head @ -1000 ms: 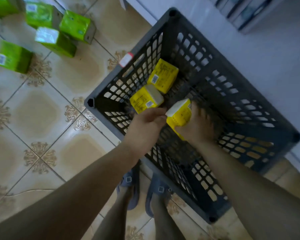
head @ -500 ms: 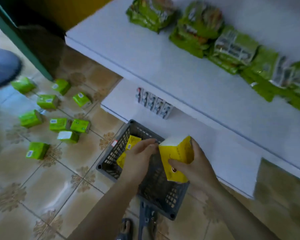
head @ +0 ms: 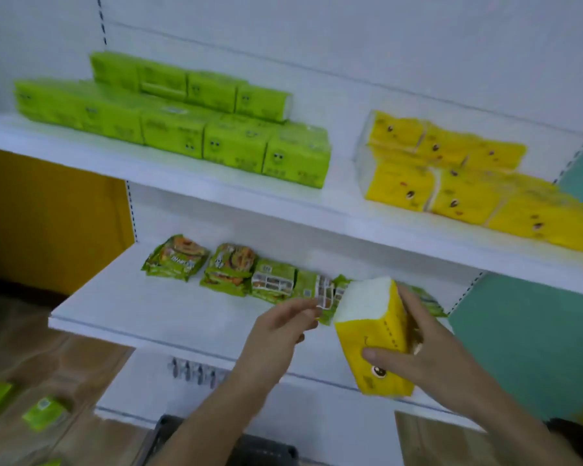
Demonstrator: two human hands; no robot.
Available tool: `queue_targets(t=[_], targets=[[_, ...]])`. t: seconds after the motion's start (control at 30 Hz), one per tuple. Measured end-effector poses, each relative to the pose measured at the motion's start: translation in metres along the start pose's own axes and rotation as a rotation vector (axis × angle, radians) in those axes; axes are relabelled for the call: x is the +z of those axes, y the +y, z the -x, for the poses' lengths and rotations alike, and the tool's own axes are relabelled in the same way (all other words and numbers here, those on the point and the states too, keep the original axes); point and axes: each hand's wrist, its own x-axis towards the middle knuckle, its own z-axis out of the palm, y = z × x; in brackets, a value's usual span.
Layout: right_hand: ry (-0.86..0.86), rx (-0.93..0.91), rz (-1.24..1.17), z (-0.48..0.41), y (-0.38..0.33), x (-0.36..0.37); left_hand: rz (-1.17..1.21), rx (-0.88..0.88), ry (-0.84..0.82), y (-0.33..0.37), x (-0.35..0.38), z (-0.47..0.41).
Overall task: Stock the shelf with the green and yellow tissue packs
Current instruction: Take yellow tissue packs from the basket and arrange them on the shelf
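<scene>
Yellow tissue pack (head: 374, 334) is now up at shelf height, gripped in the right hand (head: 428, 354) with thumb across its face and fingers wrapped behind; a second ago it was being lifted from the crate (head: 223, 445) on the floor. The left hand (head: 276, 331) hovers just beside it, fingers loosely curled, holding nothing. Judging by this, placement comes next. Beyond, snack packets (head: 229, 270) lie on the lower shelf (head: 132, 307). Farther up, green packs (head: 182, 119) and yellow packs (head: 458, 183) fill the upper shelf (head: 283, 200). Printing is too blurred to read; only cartoon faces show.
</scene>
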Motion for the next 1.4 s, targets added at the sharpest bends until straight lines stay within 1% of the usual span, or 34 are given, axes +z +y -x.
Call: queue_targets(t=[0.13, 0.3, 0.5, 0.63, 0.77, 0.93, 1.07, 1.17, 1.3, 1.4], targets=[[0.052, -0.107, 0.045, 0.001, -0.025, -0.079, -0.077, 0.161, -0.117, 0.053, 0.054, -0.022], [0.147, -0.213, 0.177, -0.022, -0.029, -0.173, -0.064, 0.303, -0.211, 0.102, 0.121, -0.059], [0.193, -0.295, 0.230, -0.080, -0.023, -0.302, -0.166, 0.502, -0.179, 0.148, 0.209, -0.142], [0.220, -0.260, 0.304, -0.139, -0.002, -0.378, -0.406, 0.617, -0.105, 0.167, 0.265, -0.210], [0.199, -0.193, 0.455, -0.195, 0.029, -0.435, -0.780, 0.701, -0.055, 0.172, 0.314, -0.273], [0.179, -0.139, 0.707, -0.256, 0.068, -0.471, -1.111, 0.709, -0.041, 0.173, 0.357, -0.323], [0.149, -0.106, 0.819, -0.293, 0.089, -0.482, -1.393, 0.752, -0.059, 0.166, 0.372, -0.350], [0.111, -0.114, 0.886, -0.316, 0.097, -0.480, -1.445, 0.773, -0.049, 0.160, 0.375, -0.360], [0.043, -0.131, 0.983, -0.337, 0.099, -0.470, -1.437, 0.786, -0.032, 0.158, 0.374, -0.363], [0.032, -0.122, 1.064, -0.343, 0.101, -0.465, -1.443, 0.778, -0.049, 0.160, 0.374, -0.362]])
